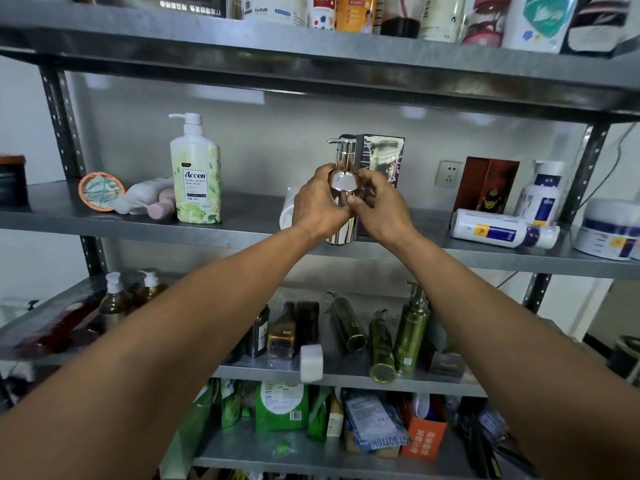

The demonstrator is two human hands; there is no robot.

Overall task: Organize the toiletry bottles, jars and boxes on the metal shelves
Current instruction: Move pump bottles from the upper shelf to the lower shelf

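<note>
**Me:** Fingers (pixel 325 172) of both hands curled round the silver pump bottle (pixel 342 180). L hand (pixel 317 206) grips its left side, R hand (pixel 381 209) its right, thumb across the front.

**Mate:** Where's the bottle?

**Me:** Upright, nozzle pointing left, base at the front edge of the middle shelf (pixel 242 233). Can't tell if it's touching the metal.

**Mate:** What's round it?

**Me:** Small white bottle (pixel 286 211) just behind my L hand, mostly hidden. Well left, an Accen body wash (pixel 195 174), upright. Off right, a white bottle w/ blue label (pixel 498 230) on its side, red box (pixel 488 185) behind it. Dark shiny box (pixel 384 150) stands directly behind the pump bottle. Wall socket (pixel 448 173) at the back.
</note>
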